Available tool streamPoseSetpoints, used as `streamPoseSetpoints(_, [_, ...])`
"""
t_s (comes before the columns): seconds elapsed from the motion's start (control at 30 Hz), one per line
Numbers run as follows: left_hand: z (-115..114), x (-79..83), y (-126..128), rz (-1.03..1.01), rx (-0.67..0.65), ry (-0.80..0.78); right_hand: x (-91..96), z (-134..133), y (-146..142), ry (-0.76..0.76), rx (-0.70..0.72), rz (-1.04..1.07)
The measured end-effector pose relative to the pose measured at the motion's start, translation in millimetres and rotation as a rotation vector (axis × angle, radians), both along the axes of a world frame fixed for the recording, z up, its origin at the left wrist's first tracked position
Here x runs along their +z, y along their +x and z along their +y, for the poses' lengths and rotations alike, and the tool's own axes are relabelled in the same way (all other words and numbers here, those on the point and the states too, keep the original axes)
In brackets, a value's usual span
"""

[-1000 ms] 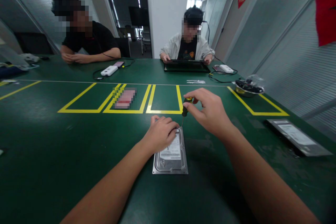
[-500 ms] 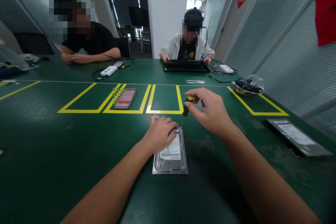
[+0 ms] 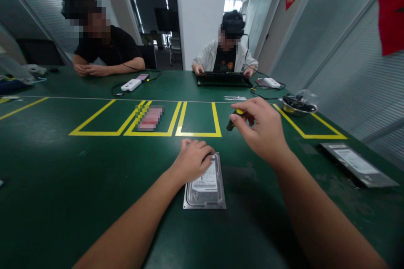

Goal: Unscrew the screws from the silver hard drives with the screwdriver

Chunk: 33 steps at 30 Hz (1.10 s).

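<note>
A silver hard drive (image 3: pixel 206 187) with a white label lies flat on the green table (image 3: pixel 63 168) in front of me. My left hand (image 3: pixel 193 159) rests on its far left corner with fingers curled, pressing it down. My right hand (image 3: pixel 263 130) is raised above the table to the right of the drive and pinches a small screwdriver (image 3: pixel 232 122) with a black and yellow handle. The screwdriver tip points down and to the left, clear of the drive.
Yellow tape boxes (image 3: pixel 148 119) mark the table beyond the drive. A metal bowl (image 3: pixel 298 107) sits at the far right, a grey flat packet (image 3: pixel 358 164) at the right edge. Two other people sit across; one has a dark tray (image 3: pixel 224 80), with white devices and cables nearby.
My right hand has lifted the screwdriver off the drive's far corner and moved it up and to the right. My left hand has stayed on the drive.
</note>
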<state>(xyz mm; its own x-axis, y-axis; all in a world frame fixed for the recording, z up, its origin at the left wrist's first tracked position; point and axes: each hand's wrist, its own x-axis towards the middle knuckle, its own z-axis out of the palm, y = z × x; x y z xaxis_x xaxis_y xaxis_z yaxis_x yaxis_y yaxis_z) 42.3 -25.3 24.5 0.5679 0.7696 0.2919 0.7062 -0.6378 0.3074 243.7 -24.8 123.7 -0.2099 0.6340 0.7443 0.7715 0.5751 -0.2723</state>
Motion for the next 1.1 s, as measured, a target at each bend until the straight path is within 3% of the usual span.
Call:
streamPoseSetpoints(0.5, [-5.3,6.6,-6.7,0.063,-0.021,-0.044,6.7,-20.5,-13.5,-0.015,-0.09,-0.06])
streamPoseSetpoints(0.7, [-8.4,3.0,-7.5,0.086,0.017,-0.069,1.2,-29.4,-10.9,-0.045,-0.147,-0.201])
streamPoseSetpoints(0.87, [-9.7,-1.7,-8.3,0.086,0.106,-0.04,-15.2,-41.7,11.1,-0.009,-0.252,-0.285])
streamPoseSetpoints(1.1, [-10.3,-0.7,-8.5,0.099,0.121,-0.057,-55.5,-60.0,55.0,-0.055,-0.408,-0.328])
